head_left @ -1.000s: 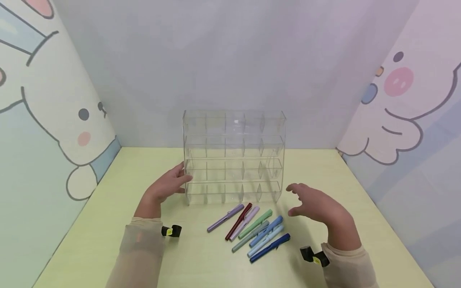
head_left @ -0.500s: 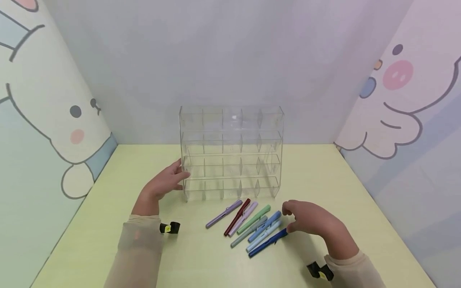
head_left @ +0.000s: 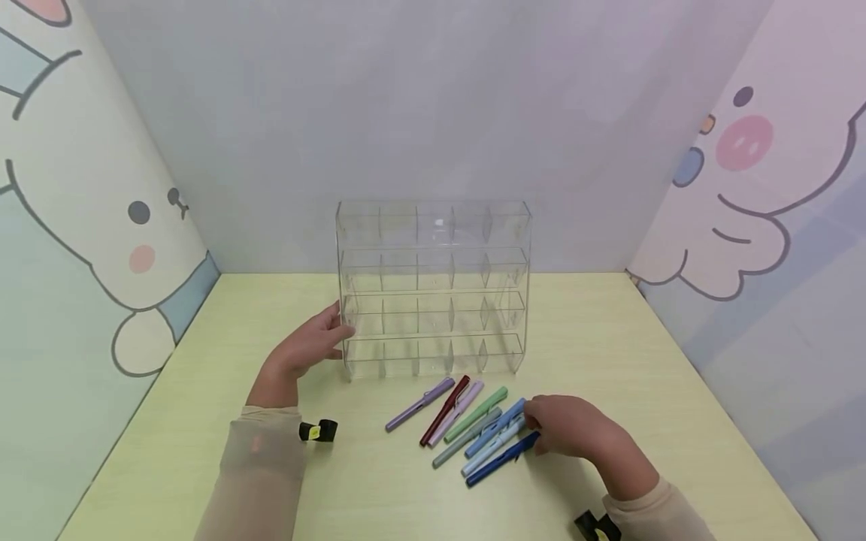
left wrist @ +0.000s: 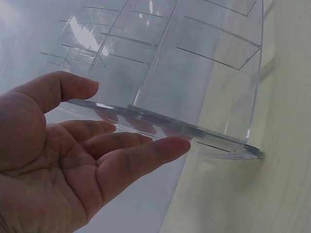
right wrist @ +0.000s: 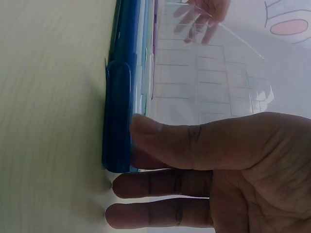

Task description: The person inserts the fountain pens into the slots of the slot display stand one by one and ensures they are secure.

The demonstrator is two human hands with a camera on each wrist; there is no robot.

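right fingers [right wrist: 160, 183] grip the navy pen [right wrist: 119, 107] — left fingers [left wrist: 141, 162], the rack [head_left: 433, 291].

The head view is lit softly and evenly; a faint shadow lies on the table [head_left: 379, 488] beneath the right hand [head_left: 567, 428], and a small white glint sits on the rack [head_left: 433, 291]. In the left wrist view, stronger glare streaks the rack, and the upper left corner glows. The right wrist view is dimmer, the hand rather dark.
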